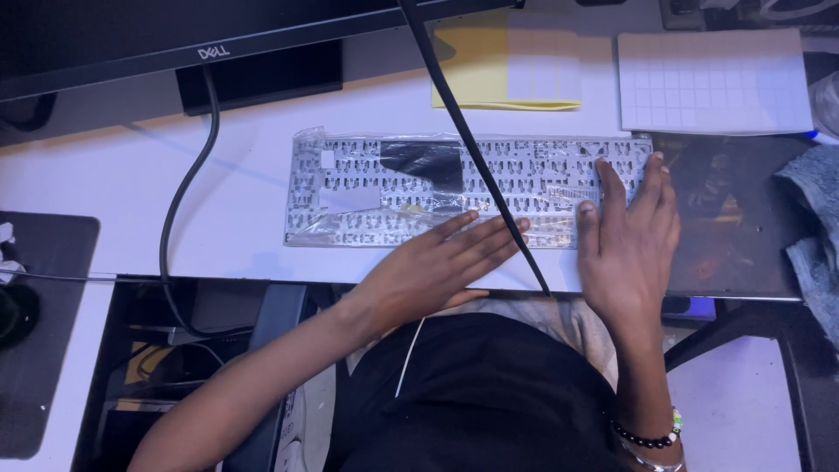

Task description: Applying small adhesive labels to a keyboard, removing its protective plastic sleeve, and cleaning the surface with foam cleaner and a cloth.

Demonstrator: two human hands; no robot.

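Silvery metal, thin and flat: we see a bare keyboard backplate with no keycaps, lying on the white worktop, long axis running left to right just below the monitor. Its surface shows rows of small punched mounts, with a crinkled clear film over it and a dark patch near the upper middle. Both hands lie flat on its right half. Our left hand comes in from the lower left, fingers straight and close together, tips on the plate's lower edge near the middle. Our right hand covers the right end, fingers slightly spread and pointing up towards the far edge; neither grip pinches anything, both press palm-down. The right hand sits nearer the plate's end, the left nearer its centre, so most of the plate extends left of both hands. A black strip crosses diagonally over the plate, between the two hands. Beyond the plate: a yellow sheet and a white gridded pad. To the right, a dark mat and a grey cloth. A black cable drops from the monitor. A beaded bracelet is on the right wrist.
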